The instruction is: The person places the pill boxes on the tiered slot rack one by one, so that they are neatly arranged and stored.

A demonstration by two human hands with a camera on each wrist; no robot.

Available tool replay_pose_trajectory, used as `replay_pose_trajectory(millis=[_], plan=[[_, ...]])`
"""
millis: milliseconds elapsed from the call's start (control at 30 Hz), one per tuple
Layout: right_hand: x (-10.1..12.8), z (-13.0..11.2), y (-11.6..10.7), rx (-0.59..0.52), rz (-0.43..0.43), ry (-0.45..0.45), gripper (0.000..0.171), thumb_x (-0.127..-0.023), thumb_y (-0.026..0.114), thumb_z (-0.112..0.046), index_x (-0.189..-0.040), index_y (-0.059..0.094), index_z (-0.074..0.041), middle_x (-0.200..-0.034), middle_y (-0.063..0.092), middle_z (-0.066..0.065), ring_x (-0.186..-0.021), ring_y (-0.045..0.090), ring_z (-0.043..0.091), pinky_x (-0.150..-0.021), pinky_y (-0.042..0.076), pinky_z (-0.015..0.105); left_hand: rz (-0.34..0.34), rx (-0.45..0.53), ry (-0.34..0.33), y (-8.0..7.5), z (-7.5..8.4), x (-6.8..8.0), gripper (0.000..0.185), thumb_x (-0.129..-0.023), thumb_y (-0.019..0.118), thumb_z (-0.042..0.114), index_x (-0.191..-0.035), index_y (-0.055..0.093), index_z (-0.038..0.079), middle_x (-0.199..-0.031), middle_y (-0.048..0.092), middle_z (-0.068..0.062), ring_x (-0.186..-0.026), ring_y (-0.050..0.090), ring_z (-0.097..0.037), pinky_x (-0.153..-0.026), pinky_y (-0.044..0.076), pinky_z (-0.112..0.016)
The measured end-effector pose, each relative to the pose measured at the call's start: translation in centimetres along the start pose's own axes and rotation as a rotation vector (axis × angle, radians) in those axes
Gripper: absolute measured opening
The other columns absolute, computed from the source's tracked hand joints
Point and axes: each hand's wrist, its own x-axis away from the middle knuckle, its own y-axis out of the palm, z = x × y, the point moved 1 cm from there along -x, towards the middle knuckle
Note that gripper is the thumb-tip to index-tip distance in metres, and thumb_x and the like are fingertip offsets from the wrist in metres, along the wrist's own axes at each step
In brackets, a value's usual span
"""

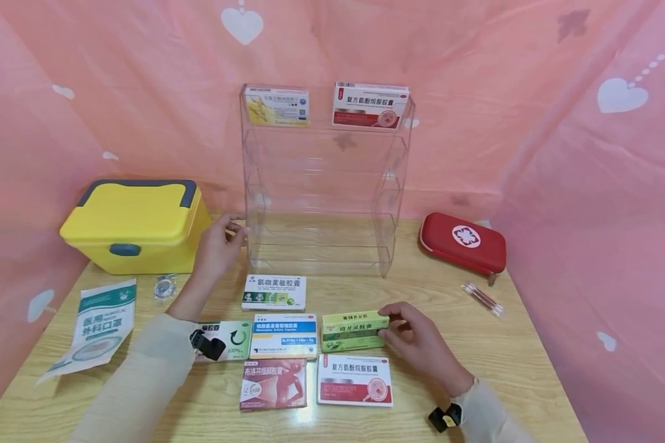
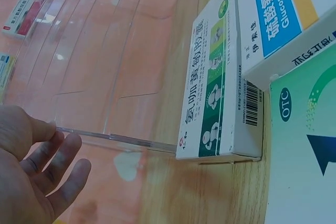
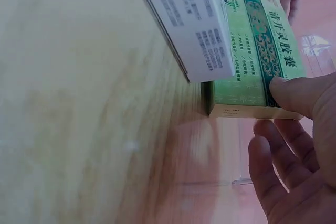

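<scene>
R hand [image 1: 421, 344] at approx 5 o'clock on the wooden table [image 1: 532, 363], thumb and fingertips pinching the right end of the green medicine box [image 1: 354, 331]. Box lies flat, centre-front of table, in a cluster w/ other cartons: blue-and-yellow box [image 1: 284, 336] just beside it at 9 o'clock, red-and-white box [image 1: 355, 379] just beside at 6 o'clock, white-and-green box [image 1: 274, 291] at 10 o'clock.

L hand [image 1: 217, 246] up at approx 10 o'clock, fingers loosely spread, tips touching the left front edge of the clear acrylic shelf rack [image 1: 321, 184]. Not gripping anything.

Handling, judged: green box is thin card, light, stiff enough but crushable if squeezed hard; printed faces look smooth, maybe a bit slick. Best hold is across the short end or the long narrow sides, thumb opposite fingers, as R hand has it.

View diffs: R wrist cam shows thumb [image 3: 296, 95] flat on box's end w/ fingers below, and a box overlapping its near edge; head cam doesn't resolve that. L wrist cam shows fingers [image 2: 58, 163] on the rack's clear edge. Only head cam shows the two boxes on the rack's top tier, yellow storage box [image 1: 138, 224] at 9 o'clock, red first-aid pouch [image 1: 462, 241] at 2 o'clock.
</scene>
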Motion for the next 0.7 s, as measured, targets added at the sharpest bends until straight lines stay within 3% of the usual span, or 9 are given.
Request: replay_pose_trajectory(millis=[133, 333, 567, 700], plan=[[0.1, -0.1, -0.1, -0.018, 0.013, -0.012, 0.04, -0.088, 0.079, -0.002, -0.121, 0.062, -0.018, -0.114, 0.064, -0.006, -0.095, 0.065, 0.014, -0.076, 0.057, 0.035, 0.006, -0.003, 0.007, -0.1, 0.0, 0.0, 0.031, -0.103, 0.061, 0.017, -0.133, 0.06, 0.008, -0.103, 0.065, -0.01, -0.082, 0.061, -0.025, -0.066, 0.053, -0.036], [-2.4, -3.7, -1.3, -0.097, 0.103, 0.004, 0.034, -0.088, 0.073, 0.01, -0.118, 0.065, -0.005, -0.114, 0.066, 0.006, -0.098, 0.064, 0.022, -0.075, 0.058, 0.038, 0.005, -0.003, 0.02, 0.0, 0.0, 0.1, 0.03, -0.103, 0.062, 0.015, -0.132, 0.06, 0.007, -0.102, 0.065, -0.01, -0.081, 0.063, -0.024, -0.066, 0.053, -0.037], [-8.8, -6.0, -2.3, -0.229, 0.245, -0.005, 0.029, -0.091, 0.071, 0.008, -0.119, 0.066, 0.003, -0.118, 0.066, 0.015, -0.104, 0.063, 0.017, -0.073, 0.056, 0.028, 0.009, 0.011, 0.026, 0.0, -0.1, 0.0, 0.031, -0.103, 0.062, 0.016, -0.132, 0.06, 0.007, -0.101, 0.065, -0.01, -0.081, 0.064, -0.026, -0.065, 0.053, -0.036], [-13.5, -7.2, -2.9, -0.311, 0.281, -0.018, 0.031, -0.092, 0.072, 0.005, -0.122, 0.065, 0.004, -0.115, 0.067, 0.014, -0.098, 0.065, 0.021, -0.073, 0.057, 0.028, 0.015, 0.027, 0.033, -0.1, -0.3, -0.1, 0.03, -0.103, 0.063, 0.016, -0.131, 0.062, 0.007, -0.1, 0.066, -0.011, -0.081, 0.067, -0.028, -0.064, 0.054, -0.037]])
